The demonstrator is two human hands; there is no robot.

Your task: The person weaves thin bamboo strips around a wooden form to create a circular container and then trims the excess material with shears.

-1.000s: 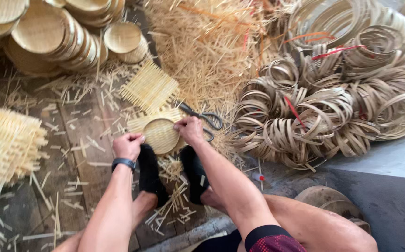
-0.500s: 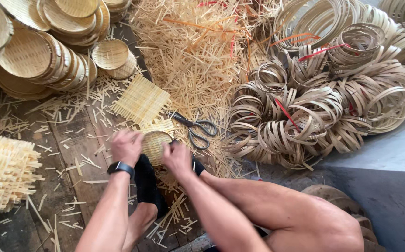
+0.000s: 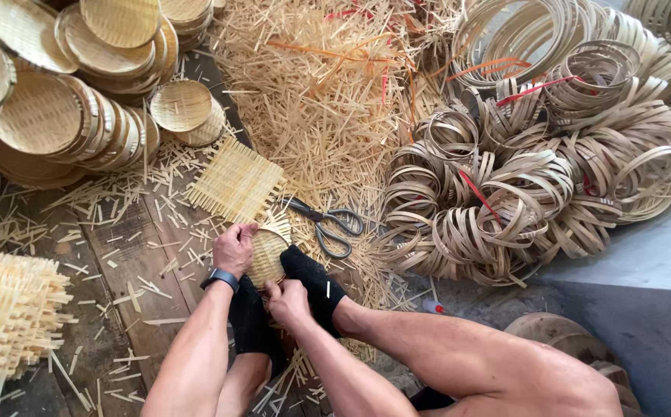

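Item in hand: one small round woven bamboo tray (image 3: pixel 267 257), which I am bracing between my two black-socked feet (image 3: pixel 314 279) on the plank floor (image 3: pixel 130 255), near its middle and just below the square woven bamboo mat (image 3: pixel 235 180). My left hand (image 3: pixel 234 249) is curling over the tray's left rim, fingers closed on the edge; my right hand (image 3: pixel 289 303) is pinching the rim at its lower edge, fingers pressed together there. The tray is looking already shaped and trimmed round, so by my judgement the weaving and cutting are done and I am working on the rim; how much of the rim is seated I cannot tell, since my hands are covering it. Scissors (image 3: pixel 327 222) are lying just right of the tray, untouched. Finished stock: stacks of round woven trays (image 3: pixel 65 93) are filling the floor's top left corner. Unused stock: coiled bamboo hoops (image 3: pixel 552 154) are heaped at the right, a stack of woven mats (image 3: pixel 3 324) at the left edge. Offcut slivers (image 3: pixel 320 93) are littering the top centre.
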